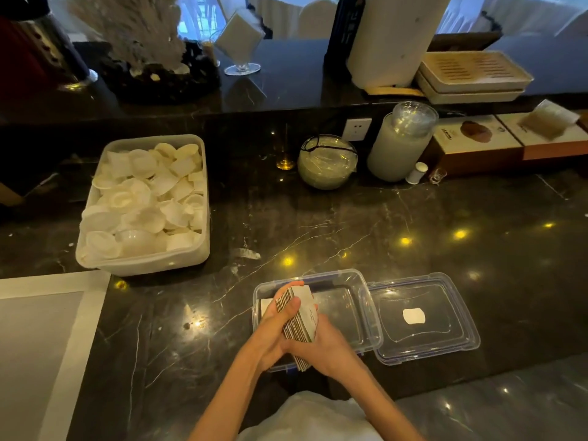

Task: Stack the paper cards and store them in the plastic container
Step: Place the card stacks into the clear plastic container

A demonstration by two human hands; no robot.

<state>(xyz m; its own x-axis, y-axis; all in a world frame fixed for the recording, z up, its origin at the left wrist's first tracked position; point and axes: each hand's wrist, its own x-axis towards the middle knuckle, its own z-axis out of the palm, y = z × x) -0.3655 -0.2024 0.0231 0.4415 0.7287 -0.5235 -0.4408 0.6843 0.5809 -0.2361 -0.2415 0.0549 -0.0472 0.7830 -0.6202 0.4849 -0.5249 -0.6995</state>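
Note:
A thick stack of white paper cards [303, 316] stands on edge, tilted, over the left half of a clear plastic container [346, 300] on the dark marble counter. My left hand [276, 326] grips the stack from the left, thumb across its edge. My right hand [321, 348] holds it from the right and below. One more white card [265, 305] lies inside the container at its left end. The container's clear lid [445, 332], with a white label, lies open-side up just to the right.
A white tub [203, 249] full of white paper cups and lids sits at the left. A glass bowl [327, 162], a sleeve of cups [397, 148] and boxes [477, 144] line the back wall. A grey mat [47, 345] covers the near left.

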